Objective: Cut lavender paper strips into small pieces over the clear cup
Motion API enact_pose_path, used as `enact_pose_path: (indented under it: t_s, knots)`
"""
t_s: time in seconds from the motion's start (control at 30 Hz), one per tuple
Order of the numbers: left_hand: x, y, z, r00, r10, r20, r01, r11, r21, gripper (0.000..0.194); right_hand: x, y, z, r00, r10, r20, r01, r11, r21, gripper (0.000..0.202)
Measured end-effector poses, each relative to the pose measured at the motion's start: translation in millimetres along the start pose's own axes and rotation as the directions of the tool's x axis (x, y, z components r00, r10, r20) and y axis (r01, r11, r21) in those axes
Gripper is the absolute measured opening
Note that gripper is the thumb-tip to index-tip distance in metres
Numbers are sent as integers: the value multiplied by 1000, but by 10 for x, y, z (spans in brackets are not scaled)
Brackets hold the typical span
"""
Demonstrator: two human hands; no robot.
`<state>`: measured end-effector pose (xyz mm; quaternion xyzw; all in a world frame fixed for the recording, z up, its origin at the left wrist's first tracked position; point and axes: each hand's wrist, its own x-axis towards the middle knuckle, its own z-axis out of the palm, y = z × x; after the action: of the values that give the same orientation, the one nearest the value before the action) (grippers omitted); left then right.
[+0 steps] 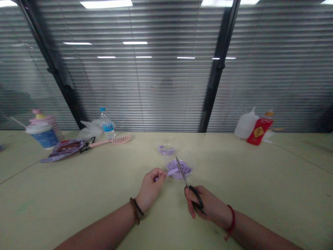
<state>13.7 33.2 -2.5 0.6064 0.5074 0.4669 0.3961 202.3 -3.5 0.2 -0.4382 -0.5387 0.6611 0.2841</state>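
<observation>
Pinched in my left hand [152, 186] is a narrow purple strip [172, 172], its free end reaching over a clear bowl [177, 176] of small purple pieces [185, 168]. My right hand [205, 205] is closed around the black handles of a pair of scissors [183, 173]. The scissor blades point away from me, crossing above the bowl at the strip's tip; whether they touch the strip I cannot tell. Just behind stands a second clear container [167, 149] with purple material in it.
On the left are a blue paper cup [44, 136], a purple packet [65, 148], a pink hairbrush [121, 139], and a water bottle [107, 125]. At the back right a red bottle [259, 131] leans by a white plastic container [245, 124]. Blinds [166, 90] hang behind the table [104, 187].
</observation>
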Motion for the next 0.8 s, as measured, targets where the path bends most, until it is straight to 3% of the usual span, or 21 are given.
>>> enact_pose_path:
  t_s: [0.37, 0.8]
  knots:
    - [-12, -12, -16, 1000, -25, -15, 24, 998, -62, 29, -12, -39, 47, 997, 38, 74, -26, 988, -151, 54]
    - [-66, 53, 16, 999, 10, 31, -9, 1000, -21, 26, 1, -27, 51, 996, 57, 74, -42, 981, -188, 54]
